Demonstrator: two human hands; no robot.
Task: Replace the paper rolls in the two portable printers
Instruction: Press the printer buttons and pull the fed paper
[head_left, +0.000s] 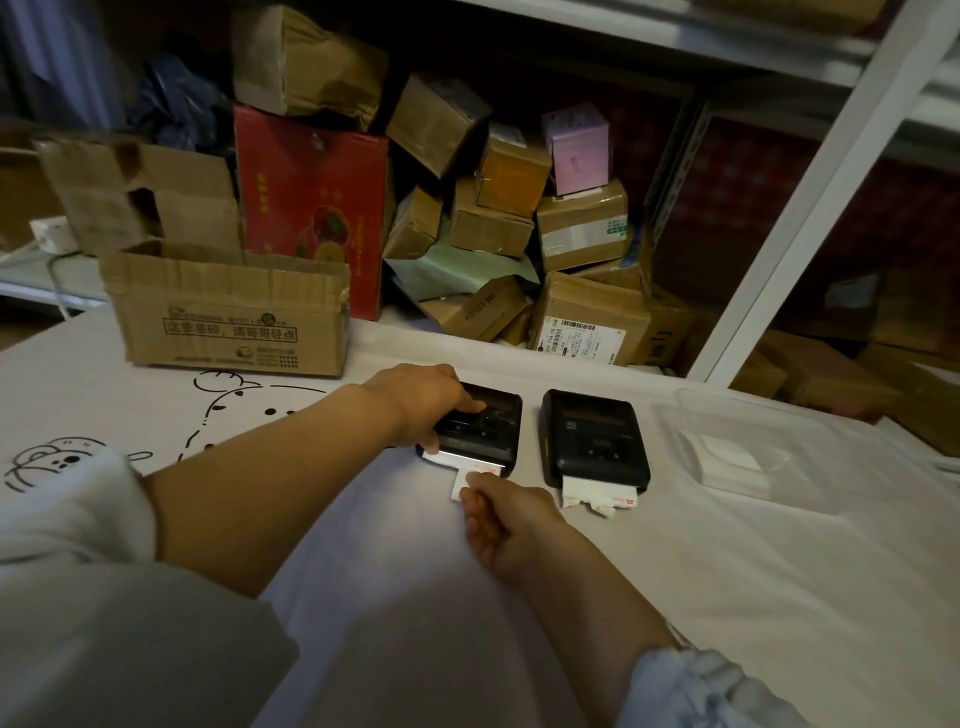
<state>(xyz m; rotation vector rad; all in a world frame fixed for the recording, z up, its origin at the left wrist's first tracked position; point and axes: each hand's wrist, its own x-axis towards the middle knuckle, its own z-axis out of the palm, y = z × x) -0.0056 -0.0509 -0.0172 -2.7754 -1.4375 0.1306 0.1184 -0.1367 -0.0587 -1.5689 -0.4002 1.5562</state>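
From my head camera, two black portable printers sit side by side on the white cloth-covered table (727, 597), a little past the middle toward 12 o'clock. My left hand (421, 402) rests over the left printer (480, 428), fingers curled around its far left edge with the index finger laid across the top panel and the thumb down at its near left corner. My right hand (501, 525), at 6 o'clock from that printer, pinches the paper strip (464, 483) that sticks out of its front slot, thumb and fingers clenched on the strip's near end. The right printer (592, 439) lies just beside the left one at its 3 o'clock, untouched, with a crumpled paper tail (592, 496) hanging from its front edge. Farther toward 3 o'clock lies a clear plastic tray (779, 415) holding white paper (727, 462). At 10 o'clock stands an open cardboard box (228, 312) on the table, and a heap of parcels (519, 218) is stacked behind, at 12 o'clock, under a white shelf frame (810, 197).
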